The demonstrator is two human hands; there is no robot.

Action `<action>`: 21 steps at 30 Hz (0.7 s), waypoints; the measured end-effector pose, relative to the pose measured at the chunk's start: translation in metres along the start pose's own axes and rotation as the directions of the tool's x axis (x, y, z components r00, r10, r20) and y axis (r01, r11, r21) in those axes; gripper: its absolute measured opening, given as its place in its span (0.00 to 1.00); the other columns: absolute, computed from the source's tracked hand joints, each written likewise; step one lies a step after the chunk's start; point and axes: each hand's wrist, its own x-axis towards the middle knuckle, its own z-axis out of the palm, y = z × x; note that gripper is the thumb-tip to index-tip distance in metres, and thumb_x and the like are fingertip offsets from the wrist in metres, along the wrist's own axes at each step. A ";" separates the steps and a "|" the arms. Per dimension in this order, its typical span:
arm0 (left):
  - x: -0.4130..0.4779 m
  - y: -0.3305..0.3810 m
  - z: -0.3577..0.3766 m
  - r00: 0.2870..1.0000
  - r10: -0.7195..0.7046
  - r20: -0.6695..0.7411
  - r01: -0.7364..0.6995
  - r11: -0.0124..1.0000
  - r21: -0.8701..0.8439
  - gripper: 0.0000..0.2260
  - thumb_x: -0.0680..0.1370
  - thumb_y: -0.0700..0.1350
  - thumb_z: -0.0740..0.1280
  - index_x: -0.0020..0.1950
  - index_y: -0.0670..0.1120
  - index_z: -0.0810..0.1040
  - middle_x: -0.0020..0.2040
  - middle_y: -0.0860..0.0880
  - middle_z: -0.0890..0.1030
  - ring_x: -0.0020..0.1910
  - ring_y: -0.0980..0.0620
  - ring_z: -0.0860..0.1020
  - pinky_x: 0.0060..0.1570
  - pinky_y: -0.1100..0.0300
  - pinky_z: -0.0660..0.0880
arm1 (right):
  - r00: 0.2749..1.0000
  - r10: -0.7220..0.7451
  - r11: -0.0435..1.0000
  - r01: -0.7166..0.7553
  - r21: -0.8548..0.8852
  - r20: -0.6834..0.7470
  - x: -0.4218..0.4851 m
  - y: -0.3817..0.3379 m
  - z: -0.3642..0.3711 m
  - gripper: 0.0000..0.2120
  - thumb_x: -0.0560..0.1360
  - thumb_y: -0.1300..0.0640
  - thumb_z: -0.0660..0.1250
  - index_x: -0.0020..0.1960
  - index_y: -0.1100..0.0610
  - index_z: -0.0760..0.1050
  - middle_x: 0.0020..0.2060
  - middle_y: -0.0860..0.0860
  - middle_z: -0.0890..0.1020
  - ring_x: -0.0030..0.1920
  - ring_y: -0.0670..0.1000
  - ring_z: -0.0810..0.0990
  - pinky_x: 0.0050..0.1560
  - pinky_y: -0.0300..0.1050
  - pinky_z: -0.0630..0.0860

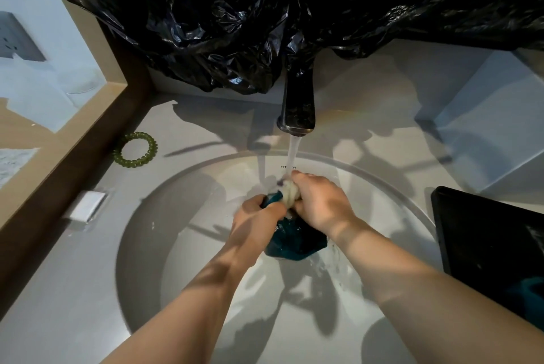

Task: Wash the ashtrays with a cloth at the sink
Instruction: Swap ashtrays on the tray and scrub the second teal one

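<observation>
Left hand (259, 213) and right hand (321, 201) both clenched round cloth (294, 240), held under tap (297, 104) stream, over sink (176, 246). Cloth soaked: likely soft, limp, heavy with water; grip bunched. Ashtray not visible.

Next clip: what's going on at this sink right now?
A person is holding a bunched cloth over the round basin, under water running from the dark faucet. The left hand grips the teal part and the right hand grips the cream end, right in the stream. No ashtray shows in the hands or the basin. A green bead bracelet lies on the counter to the left.
</observation>
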 end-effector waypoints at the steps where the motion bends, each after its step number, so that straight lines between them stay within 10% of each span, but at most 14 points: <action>1: 0.000 0.001 -0.001 1.000 0.011 -0.009 -0.011 1.000 0.004 0.02 0.68 0.44 0.66 0.39 0.47 0.76 0.33 0.49 0.77 0.34 0.50 0.75 0.35 0.59 0.70 | 0.998 0.062 0.994 -0.062 0.086 -0.003 0.001 0.002 0.002 0.09 0.72 0.59 0.64 0.52 0.50 0.74 0.48 0.52 0.80 0.51 0.56 0.78 0.47 0.42 0.72; 4: 0.002 0.001 -0.002 0.995 0.000 -0.100 0.002 1.000 0.026 0.04 0.71 0.45 0.65 0.42 0.45 0.75 0.38 0.47 0.77 0.35 0.50 0.73 0.33 0.59 0.68 | 0.901 0.417 0.704 -0.404 0.584 0.121 0.001 0.008 0.025 0.07 0.72 0.60 0.65 0.36 0.54 0.77 0.36 0.52 0.80 0.39 0.51 0.78 0.43 0.41 0.75; 7: 0.007 -0.001 -0.004 0.989 -0.002 -0.148 0.004 1.000 0.013 0.03 0.72 0.44 0.65 0.39 0.47 0.73 0.36 0.48 0.76 0.34 0.50 0.73 0.31 0.60 0.66 | 0.737 0.579 0.286 -0.586 0.758 0.350 -0.010 0.002 0.054 0.08 0.70 0.61 0.64 0.47 0.62 0.78 0.42 0.59 0.82 0.43 0.60 0.80 0.45 0.50 0.79; 9: 0.010 -0.003 -0.004 0.984 -0.033 -0.176 0.024 0.998 -0.056 0.02 0.72 0.44 0.65 0.42 0.48 0.74 0.39 0.47 0.77 0.37 0.49 0.75 0.33 0.59 0.71 | 0.688 0.490 -0.032 -0.599 0.800 0.535 -0.022 -0.013 0.062 0.07 0.71 0.62 0.65 0.48 0.61 0.77 0.43 0.59 0.81 0.40 0.59 0.78 0.35 0.49 0.76; 12: 0.013 -0.005 -0.005 0.975 -0.104 -0.198 0.073 0.985 -0.156 0.02 0.72 0.45 0.66 0.42 0.48 0.74 0.42 0.46 0.78 0.42 0.43 0.78 0.45 0.48 0.79 | 0.715 0.325 -0.259 -0.562 0.785 0.619 -0.032 -0.027 0.061 0.04 0.75 0.63 0.64 0.45 0.59 0.77 0.43 0.58 0.81 0.44 0.58 0.78 0.50 0.56 0.79; 14: 0.012 -0.005 -0.008 0.983 -0.075 -0.166 0.052 0.989 -0.136 0.01 0.71 0.45 0.66 0.42 0.49 0.74 0.42 0.45 0.79 0.44 0.42 0.79 0.48 0.45 0.79 | 0.714 0.412 -0.144 -0.563 0.814 0.566 -0.025 -0.024 0.061 0.03 0.72 0.64 0.64 0.44 0.59 0.77 0.39 0.58 0.81 0.40 0.58 0.79 0.50 0.57 0.79; 17: 0.009 -0.004 -0.012 0.997 0.006 -0.075 -0.006 1.000 0.007 0.01 0.71 0.44 0.66 0.41 0.49 0.75 0.41 0.46 0.80 0.41 0.46 0.78 0.40 0.53 0.77 | 0.776 0.583 0.407 -0.536 0.739 0.242 -0.013 -0.008 0.052 0.07 0.72 0.56 0.64 0.46 0.57 0.77 0.36 0.52 0.80 0.36 0.54 0.80 0.42 0.46 0.80; 21: 0.003 -0.006 -0.010 0.996 -0.015 0.092 -0.004 0.978 0.208 0.04 0.69 0.45 0.67 0.43 0.46 0.76 0.41 0.46 0.80 0.41 0.49 0.78 0.37 0.59 0.72 | 0.948 0.313 0.930 -0.296 0.217 -0.051 -0.015 0.006 0.035 0.08 0.75 0.57 0.58 0.52 0.52 0.73 0.43 0.51 0.79 0.44 0.55 0.79 0.46 0.44 0.74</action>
